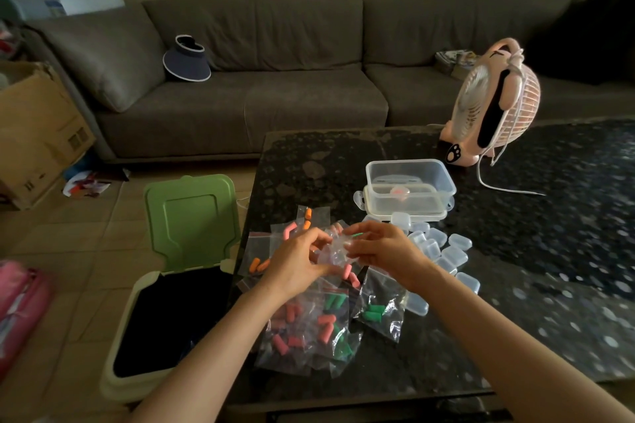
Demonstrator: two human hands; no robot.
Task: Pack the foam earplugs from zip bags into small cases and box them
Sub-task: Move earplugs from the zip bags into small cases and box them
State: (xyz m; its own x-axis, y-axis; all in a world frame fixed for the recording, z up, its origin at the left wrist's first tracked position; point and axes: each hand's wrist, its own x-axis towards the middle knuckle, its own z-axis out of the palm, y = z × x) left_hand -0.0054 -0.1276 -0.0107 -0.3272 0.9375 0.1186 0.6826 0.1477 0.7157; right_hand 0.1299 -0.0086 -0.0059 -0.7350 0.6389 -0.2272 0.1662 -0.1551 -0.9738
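Head view: the left hand [295,264] and right hand [381,251] are both pinching one clear zip bag [335,249] with curled fingers, just above the table [515,302] near its left edge. Bagged earplugs [290,316] are lying beneath them, with small cases [443,251] heaped just beside, toward the middle, before a clear box [409,170].

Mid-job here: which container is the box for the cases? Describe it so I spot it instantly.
On the dark speckled table, look toward the far edge, just left of the pink desk fan. The clear rectangular tub sits there, behind the heap of small clear cases. It is far larger than them, and the only tub on the table.
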